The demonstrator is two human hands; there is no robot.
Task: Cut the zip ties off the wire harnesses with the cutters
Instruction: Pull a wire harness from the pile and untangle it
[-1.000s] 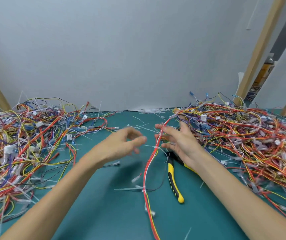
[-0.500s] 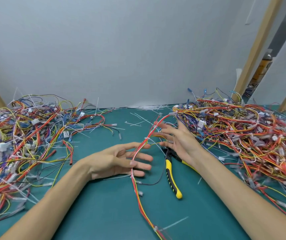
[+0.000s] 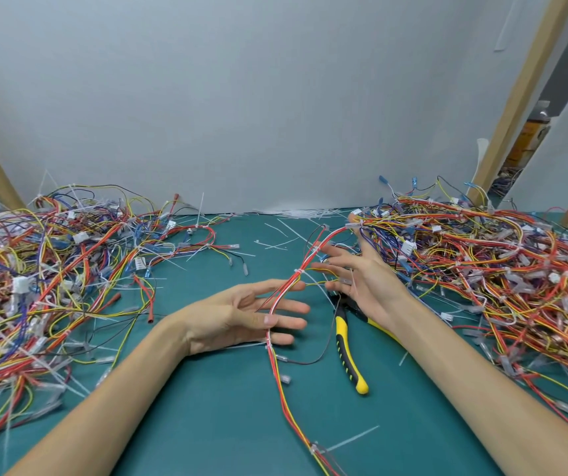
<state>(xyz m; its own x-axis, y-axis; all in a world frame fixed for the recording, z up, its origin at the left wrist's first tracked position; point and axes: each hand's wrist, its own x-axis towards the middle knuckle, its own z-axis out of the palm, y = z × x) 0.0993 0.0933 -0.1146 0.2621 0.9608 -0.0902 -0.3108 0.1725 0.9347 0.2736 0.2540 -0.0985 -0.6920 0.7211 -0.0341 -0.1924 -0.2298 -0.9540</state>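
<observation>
No legible text, labels, brands or numbers, orange container at far right too blurred to read

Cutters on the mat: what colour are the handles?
Yellow with black grip inserts. The cutters show best in the head view, which is the only one.

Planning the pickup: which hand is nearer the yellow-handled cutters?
Right. The right hand is over the head of the cutters; the left hand lies apart, to their left.
</observation>
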